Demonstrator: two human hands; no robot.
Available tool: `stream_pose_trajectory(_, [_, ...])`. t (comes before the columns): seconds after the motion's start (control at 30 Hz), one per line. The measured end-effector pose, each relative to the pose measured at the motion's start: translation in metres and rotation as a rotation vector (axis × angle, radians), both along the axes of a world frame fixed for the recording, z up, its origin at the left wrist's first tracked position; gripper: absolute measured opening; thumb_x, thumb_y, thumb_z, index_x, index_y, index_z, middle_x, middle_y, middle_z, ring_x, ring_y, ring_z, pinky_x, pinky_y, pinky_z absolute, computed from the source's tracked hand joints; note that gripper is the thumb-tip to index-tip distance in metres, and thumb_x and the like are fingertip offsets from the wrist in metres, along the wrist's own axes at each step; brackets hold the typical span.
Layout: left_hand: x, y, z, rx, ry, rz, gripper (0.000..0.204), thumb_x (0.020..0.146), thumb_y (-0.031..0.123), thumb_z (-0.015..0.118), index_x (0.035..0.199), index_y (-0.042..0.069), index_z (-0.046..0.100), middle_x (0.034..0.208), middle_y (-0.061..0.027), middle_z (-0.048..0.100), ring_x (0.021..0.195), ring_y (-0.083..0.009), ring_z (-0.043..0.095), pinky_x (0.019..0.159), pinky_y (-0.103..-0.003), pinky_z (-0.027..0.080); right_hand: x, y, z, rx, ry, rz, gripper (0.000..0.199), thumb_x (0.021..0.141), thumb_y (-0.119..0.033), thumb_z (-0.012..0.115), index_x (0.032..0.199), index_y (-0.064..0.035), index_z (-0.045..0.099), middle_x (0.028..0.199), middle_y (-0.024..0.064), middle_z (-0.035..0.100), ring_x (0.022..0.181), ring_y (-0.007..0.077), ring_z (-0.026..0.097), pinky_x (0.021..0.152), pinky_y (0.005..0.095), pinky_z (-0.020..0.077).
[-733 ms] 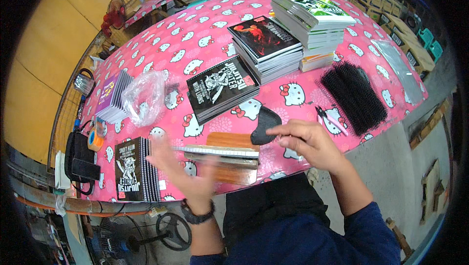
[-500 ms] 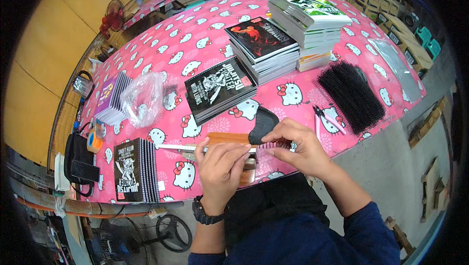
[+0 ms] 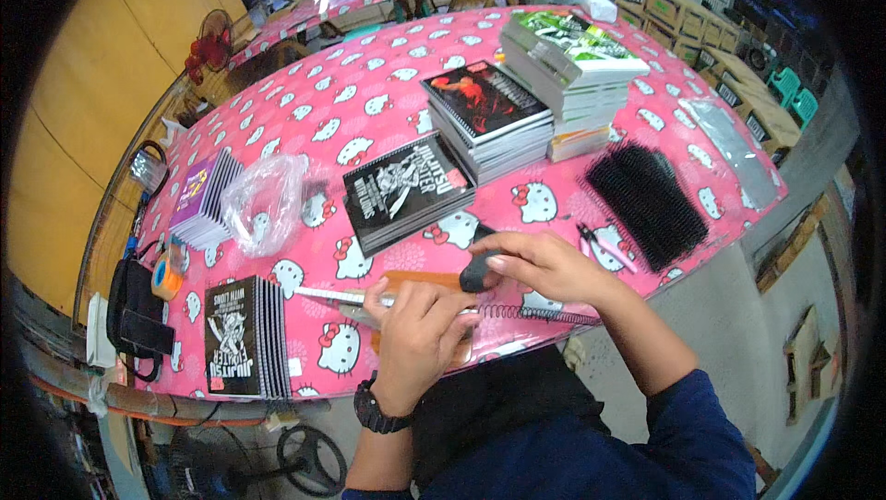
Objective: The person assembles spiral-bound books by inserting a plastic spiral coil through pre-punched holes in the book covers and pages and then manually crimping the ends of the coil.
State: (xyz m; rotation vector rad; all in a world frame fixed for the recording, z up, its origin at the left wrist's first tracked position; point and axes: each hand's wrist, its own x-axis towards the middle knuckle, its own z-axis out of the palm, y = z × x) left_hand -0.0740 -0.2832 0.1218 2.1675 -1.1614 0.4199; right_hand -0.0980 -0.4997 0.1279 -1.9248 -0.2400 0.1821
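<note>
My left hand (image 3: 420, 329) is closed on a thin white-edged book (image 3: 343, 296), seen nearly edge-on above a brown wooden base (image 3: 420, 278). From beside its fingertips a dark spiral binding coil (image 3: 540, 314) runs right along the table's near edge. My right hand (image 3: 544, 267) reaches over the coil, fingers curled on a dark rounded piece like a padded handle (image 3: 476, 272) at the base's right end. How the coil meets the book is hidden by my left fingers. Pink-handled pliers (image 3: 609, 249) lie right of my right hand.
Black spiral notebooks (image 3: 406, 186) are stacked ahead, beside taller book stacks (image 3: 572, 71). A heap of black coils (image 3: 646, 205) lies right. Leftward are more notebooks (image 3: 242, 339), a clear plastic bag (image 3: 263, 205), orange tape (image 3: 167, 276) and a black pouch (image 3: 138, 315).
My right hand has let go of the coil and moved left onto the dark padded piece. The coil now trails freely to the right. My left hand keeps its hold; the view has tilted up slightly.
</note>
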Motion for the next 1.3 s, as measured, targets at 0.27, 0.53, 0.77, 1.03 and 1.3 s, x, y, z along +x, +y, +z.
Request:
stream_pose_trajectory(0.27, [0.006, 0.0, 0.004, 0.08, -0.017, 0.014, 0.023, 0.076, 0.027, 0.066, 0.096, 0.015, 0.064, 0.09, -0.0004, 0.057, 0.094, -0.018, 0.054, 0.101, -0.056, 0.013, 0.034, -0.006, -0.087, -0.822, -0.4, -0.083, 0.073, 0.062, -0.046, 0.073, 0.12, -0.0093, 0.05, 0.128, 0.0279, 0.039, 0.11, 0.0446, 0.044, 0.095, 0.0492, 0.0362])
stream_pose_trajectory(0.53, [0.009, -0.003, 0.005, 0.11, -0.078, -0.057, 0.049, 0.069, 0.037, 0.072, 0.111, 0.016, 0.06, 0.095, -0.0008, 0.059, 0.096, -0.019, 0.054, 0.1, -0.061, 0.008, 0.027, -0.028, -0.078, 0.163, 0.034, 0.062, 0.072, 0.078, -0.06, 0.058, 0.121, -0.0022, 0.055, 0.11, 0.0112, 0.061, 0.101, 0.0173, 0.055, 0.09, 0.0346, 0.0409])
stream_pose_trajectory(0.77, [0.015, 0.015, -0.007, -0.074, 0.019, 0.11, 0.062, 0.057, 0.026, 0.081, 0.111, 0.01, 0.055, 0.087, -0.0023, 0.06, 0.087, -0.0189, 0.057, 0.106, -0.053, 0.007, 0.008, -0.002, -0.023, 0.037, -0.103, 0.107, 0.058, 0.078, -0.058, 0.055, 0.104, -0.0071, 0.067, 0.108, 0.0139, 0.061, 0.11, 0.0261, 0.053, 0.098, 0.039, 0.0343])
stream_pose_trajectory(1.03, [0.016, 0.019, -0.004, -0.154, 0.007, 0.209, 0.069, 0.056, 0.029, 0.082, 0.115, 0.009, 0.055, 0.094, -0.004, 0.059, 0.091, -0.0209, 0.056, 0.105, -0.059, 0.007, 0.024, -0.002, -0.006, -0.293, -0.23, -0.018, 0.043, 0.078, -0.041, 0.066, 0.094, -0.0018, 0.066, 0.092, 0.0136, 0.064, 0.094, 0.0257, 0.058, 0.085, 0.0375, 0.0425])
stream_pose_trajectory(1.3, [0.021, 0.029, -0.005, -0.144, 0.065, 0.161, 0.071, 0.06, 0.035, 0.079, 0.12, 0.009, 0.051, 0.105, -0.0016, 0.059, 0.09, -0.0193, 0.056, 0.104, -0.061, 0.008, 0.025, 0.014, 0.01, 0.359, -0.142, 0.147, 0.043, 0.076, -0.039, 0.065, 0.094, 0.0003, 0.063, 0.091, 0.0098, 0.063, 0.099, 0.0216, 0.055, 0.088, 0.0365, 0.0397])
